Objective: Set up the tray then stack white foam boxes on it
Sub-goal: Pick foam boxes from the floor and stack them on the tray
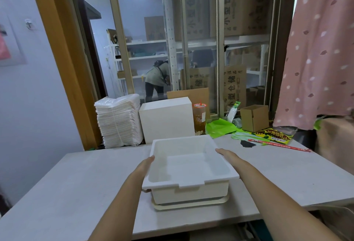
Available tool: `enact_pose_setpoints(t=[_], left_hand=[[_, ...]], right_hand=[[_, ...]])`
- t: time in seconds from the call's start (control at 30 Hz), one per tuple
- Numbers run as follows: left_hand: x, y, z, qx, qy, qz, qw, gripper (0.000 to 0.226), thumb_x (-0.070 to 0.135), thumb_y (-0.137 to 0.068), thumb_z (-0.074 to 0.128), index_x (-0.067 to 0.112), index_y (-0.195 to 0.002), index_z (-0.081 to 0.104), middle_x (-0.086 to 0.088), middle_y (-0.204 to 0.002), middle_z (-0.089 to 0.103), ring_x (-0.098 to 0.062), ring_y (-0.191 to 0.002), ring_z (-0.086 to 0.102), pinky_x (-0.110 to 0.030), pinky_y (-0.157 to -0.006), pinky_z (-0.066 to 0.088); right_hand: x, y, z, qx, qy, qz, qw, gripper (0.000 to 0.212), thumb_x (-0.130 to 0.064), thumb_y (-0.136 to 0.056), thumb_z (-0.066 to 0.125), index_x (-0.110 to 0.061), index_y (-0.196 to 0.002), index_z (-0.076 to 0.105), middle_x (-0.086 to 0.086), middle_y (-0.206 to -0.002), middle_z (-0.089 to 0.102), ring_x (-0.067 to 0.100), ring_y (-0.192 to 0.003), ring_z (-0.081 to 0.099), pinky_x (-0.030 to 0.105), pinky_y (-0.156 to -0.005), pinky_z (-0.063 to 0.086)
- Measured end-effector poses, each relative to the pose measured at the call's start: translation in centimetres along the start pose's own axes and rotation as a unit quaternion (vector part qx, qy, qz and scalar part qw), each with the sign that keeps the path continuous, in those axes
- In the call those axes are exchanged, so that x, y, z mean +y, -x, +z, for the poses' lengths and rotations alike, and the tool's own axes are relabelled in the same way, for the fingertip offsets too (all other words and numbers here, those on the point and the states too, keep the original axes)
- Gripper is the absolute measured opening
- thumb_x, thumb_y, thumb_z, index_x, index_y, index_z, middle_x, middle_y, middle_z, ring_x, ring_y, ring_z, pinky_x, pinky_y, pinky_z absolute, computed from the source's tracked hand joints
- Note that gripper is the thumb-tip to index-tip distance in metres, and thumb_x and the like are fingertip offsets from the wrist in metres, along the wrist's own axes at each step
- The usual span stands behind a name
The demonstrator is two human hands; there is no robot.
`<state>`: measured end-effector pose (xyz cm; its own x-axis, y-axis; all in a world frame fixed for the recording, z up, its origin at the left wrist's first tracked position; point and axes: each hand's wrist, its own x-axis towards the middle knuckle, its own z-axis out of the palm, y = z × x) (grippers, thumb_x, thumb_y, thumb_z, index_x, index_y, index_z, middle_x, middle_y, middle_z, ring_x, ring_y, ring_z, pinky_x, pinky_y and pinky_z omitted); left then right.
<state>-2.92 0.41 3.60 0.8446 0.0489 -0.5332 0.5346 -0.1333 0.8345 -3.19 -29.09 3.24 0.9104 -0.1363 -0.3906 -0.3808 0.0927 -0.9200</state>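
Observation:
A white foam box (188,166), open side up, is in the middle of the grey table (76,183). It sits on or just above a cream tray (191,204), whose rim shows under its front edge. My left hand (144,166) grips the box's left side under the rim. My right hand (227,154) presses against its right side. Most fingers of both hands are hidden behind the box walls.
A tall stack of flattened white foam pieces (118,120) and a large white box (166,120) stand at the back of the table. A drink cup (199,118), green bag (220,126), cardboard box (254,117) and packets (274,136) lie back right. A person bends beyond the window.

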Motion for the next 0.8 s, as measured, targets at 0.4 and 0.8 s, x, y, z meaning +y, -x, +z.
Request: enact_pose_setpoints(t=[0.4, 0.8], left_hand=[[0.2, -1.2, 0.1, 0.011, 0.014, -0.010, 1.000, 0.042, 0.055, -0.089, 0.049, 0.014, -0.091, 0.055, -0.012, -0.080, 0.059, -0.027, -0.070, 0.058, -0.034, -0.065, 0.046], [0.5, 0.1, -2.8, 0.023, 0.113, 0.029, 0.993, 0.072, 0.068, -0.088, 0.034, 0.019, -0.141, 0.042, -0.010, -0.143, 0.046, -0.035, -0.128, 0.047, -0.055, -0.105, 0.038]], right_hand=[[-0.4, -1.0, 0.0, 0.004, 0.006, 0.004, 1.000, 0.025, -0.028, -0.096, 0.052, -0.007, -0.110, 0.057, 0.008, -0.080, 0.062, 0.024, -0.069, 0.059, 0.030, -0.057, 0.043], [-2.6, 1.9, -0.4, 0.194, 0.315, -0.141, 0.918, 0.068, -0.062, -0.094, 0.023, -0.010, -0.125, 0.054, 0.013, -0.133, 0.055, 0.031, -0.115, 0.051, 0.038, -0.089, 0.038]])
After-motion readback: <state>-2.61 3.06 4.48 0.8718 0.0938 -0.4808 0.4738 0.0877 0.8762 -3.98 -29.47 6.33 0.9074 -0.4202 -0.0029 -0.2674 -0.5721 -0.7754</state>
